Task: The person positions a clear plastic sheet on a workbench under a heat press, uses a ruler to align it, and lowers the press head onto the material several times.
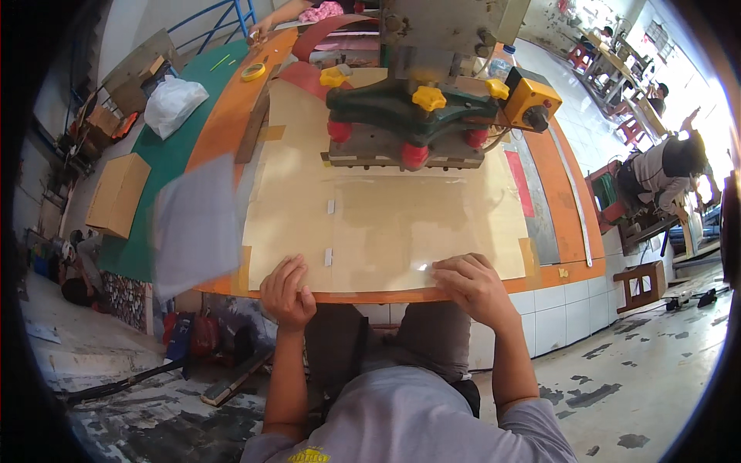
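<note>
A clear plastic sheet (401, 224) lies on a beige board (289, 193), its outline faint and glints showing near its front right. My right hand (471, 285) is at that glinting front part, its fingers bent together over the sheet's edge. At the front left of the board, my left hand (289, 293) rests with loosely curled fingers and its thumb apart; nothing shows in it. Two small white tabs (329, 257) stand along the sheet's left side. Just beyond the sheet sits the press head (417, 143), dark green with yellow knobs and red insulators.
Translucent sheets (197, 224) overhang the table's left side, near a cardboard box (118, 195) and a white plastic bag (175, 106). A yellow tape roll (253, 72) lies farther back. An orange control box (532, 104) is right of the press. Another person's hand (258, 32) reaches in at far left.
</note>
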`<state>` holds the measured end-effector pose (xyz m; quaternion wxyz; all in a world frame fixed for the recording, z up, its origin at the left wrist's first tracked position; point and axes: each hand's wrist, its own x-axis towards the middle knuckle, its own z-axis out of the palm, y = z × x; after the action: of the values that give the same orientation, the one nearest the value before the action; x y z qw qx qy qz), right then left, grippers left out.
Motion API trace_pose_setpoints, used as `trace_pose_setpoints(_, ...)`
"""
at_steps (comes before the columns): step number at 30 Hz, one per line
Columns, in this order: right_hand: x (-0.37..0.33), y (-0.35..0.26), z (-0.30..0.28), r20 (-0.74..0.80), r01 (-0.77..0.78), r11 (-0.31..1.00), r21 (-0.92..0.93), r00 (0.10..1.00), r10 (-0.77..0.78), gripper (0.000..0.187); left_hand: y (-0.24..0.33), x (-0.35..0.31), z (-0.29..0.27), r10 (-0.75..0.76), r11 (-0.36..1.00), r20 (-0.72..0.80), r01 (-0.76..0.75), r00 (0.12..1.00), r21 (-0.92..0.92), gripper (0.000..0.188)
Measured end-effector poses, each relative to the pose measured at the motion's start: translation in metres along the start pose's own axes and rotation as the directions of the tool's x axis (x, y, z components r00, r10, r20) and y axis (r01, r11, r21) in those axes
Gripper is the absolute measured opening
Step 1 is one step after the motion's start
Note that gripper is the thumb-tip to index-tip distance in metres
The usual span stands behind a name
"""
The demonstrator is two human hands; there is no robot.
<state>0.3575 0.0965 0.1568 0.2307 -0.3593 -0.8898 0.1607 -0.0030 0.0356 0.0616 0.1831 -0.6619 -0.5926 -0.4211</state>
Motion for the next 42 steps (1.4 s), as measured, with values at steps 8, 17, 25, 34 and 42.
trace_pose_setpoints(8,-0.029,-0.023,-0.001,-0.299,0.078,0.961,-0.265,0.941,-0.159,0.035,0.004,0.001,-0.003,-0.031,0.999,0.052,0.032,0.998,-0.022,0.033)
trace_pose_setpoints(17,-0.087,-0.043,-0.035,0.283,-0.063,0.993,0.098,0.958,0.033,0.032,0.053,0.05,-0.023,-0.084,0.978,0.308,0.137,0.948,-0.157,0.036)
trace_pose_setpoints(25,-0.027,0.026,-0.019,-0.149,-0.242,0.97,-0.026,0.96,0.235,0.051,0.056,0.084,0.016,0.061,0.995,0.571,-0.007,0.819,-0.096,0.046)
trace_pose_setpoints(34,0.017,0.081,-0.031,0.012,-0.346,0.9,0.265,0.935,0.355,0.034,0.033,0.116,0.019,0.02,0.988,0.715,0.096,0.699,-0.121,0.036)
trace_pose_setpoints(42,0.012,0.085,-0.01,-0.053,-0.319,0.437,0.841,0.755,0.654,0.022,0.031,0.104,0.032,-0.309,0.164,0.705,0.766,0.638,-0.622,0.029)
